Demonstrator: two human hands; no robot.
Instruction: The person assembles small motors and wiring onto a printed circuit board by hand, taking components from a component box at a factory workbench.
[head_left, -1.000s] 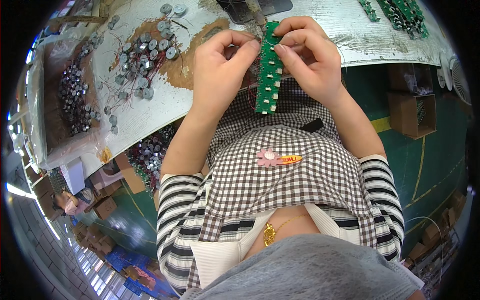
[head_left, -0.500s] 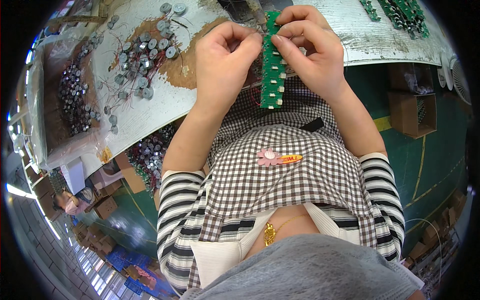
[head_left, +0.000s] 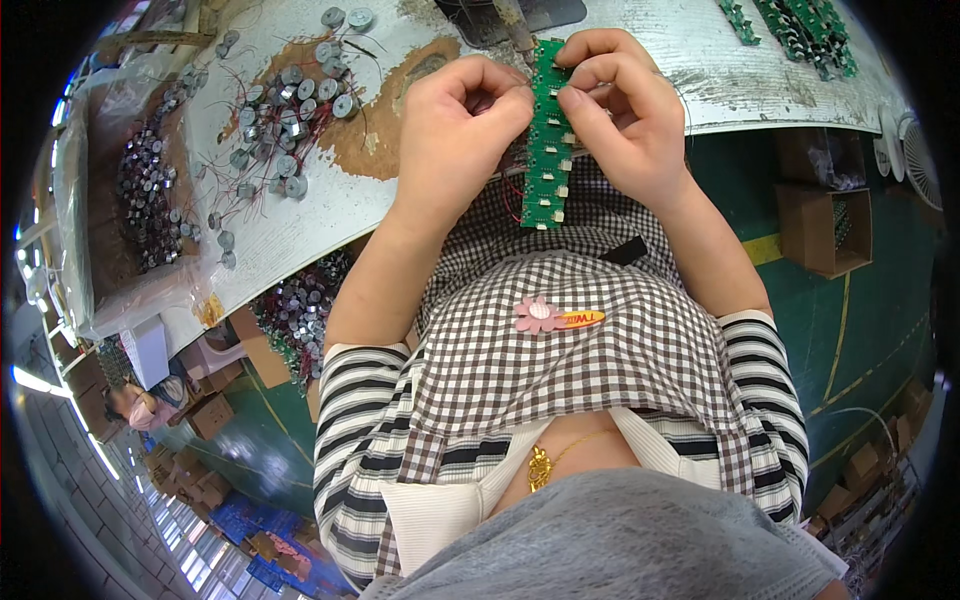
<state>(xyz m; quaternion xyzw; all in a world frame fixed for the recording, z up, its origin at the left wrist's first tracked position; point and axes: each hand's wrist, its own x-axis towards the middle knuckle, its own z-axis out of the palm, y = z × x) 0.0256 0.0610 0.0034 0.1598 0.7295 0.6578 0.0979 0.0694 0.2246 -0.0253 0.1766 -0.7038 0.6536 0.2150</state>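
Having shifted nearer the checked apron point(head_left: 550, 370), the green circuit strip point(head_left: 546, 170) was edge-gripped by the right hand point(head_left: 632, 118), seemingly for steadiness; the left hand point(head_left: 452, 140) pinched closed, contents hidden.

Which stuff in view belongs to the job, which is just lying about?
In the job:
green circuit-board strip, held by right hand
left hand at strip's left edge; grip hidden
metal rod near strip's top
probably silver cylinders and other green boards, untouched

Just about:
open cardboard box
white fan
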